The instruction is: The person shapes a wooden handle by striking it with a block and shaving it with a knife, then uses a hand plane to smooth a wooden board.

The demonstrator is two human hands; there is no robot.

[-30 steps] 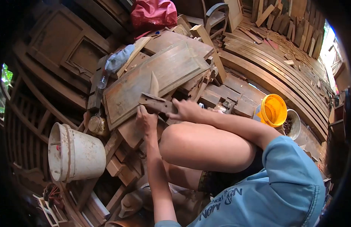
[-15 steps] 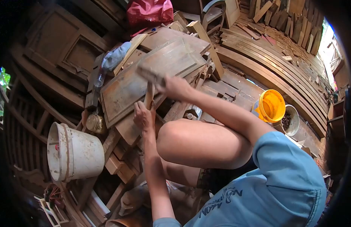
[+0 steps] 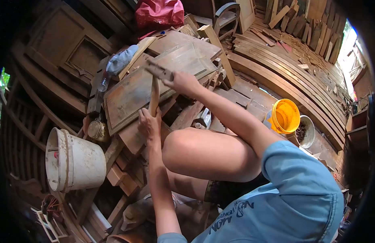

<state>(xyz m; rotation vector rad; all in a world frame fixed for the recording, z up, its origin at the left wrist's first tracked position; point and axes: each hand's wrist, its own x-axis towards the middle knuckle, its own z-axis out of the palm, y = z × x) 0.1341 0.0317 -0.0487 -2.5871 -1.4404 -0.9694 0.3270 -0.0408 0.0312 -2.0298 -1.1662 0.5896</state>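
Observation:
My left hand (image 3: 149,123) is wrapped round the lower end of a narrow curved wooden piece (image 3: 155,95), which stands upright over the edge of a wooden panel (image 3: 130,99). Above it, my right hand (image 3: 184,84) grips a dark block-like tool (image 3: 160,71), slightly blurred, that lies across the top end of the piece. Whether tool and piece touch is hard to tell.
A white bucket (image 3: 84,162) stands at the left, a yellow bucket (image 3: 285,116) and a pale bucket (image 3: 307,131) at the right. Long planks (image 3: 284,81) lie at the upper right. A red bag (image 3: 159,14) and a blue cloth (image 3: 122,60) sit beyond the panel.
The view has shifted slightly. The tool in my right hand is less blurred and sits at the top end of the wooden piece, which my left hand still holds.

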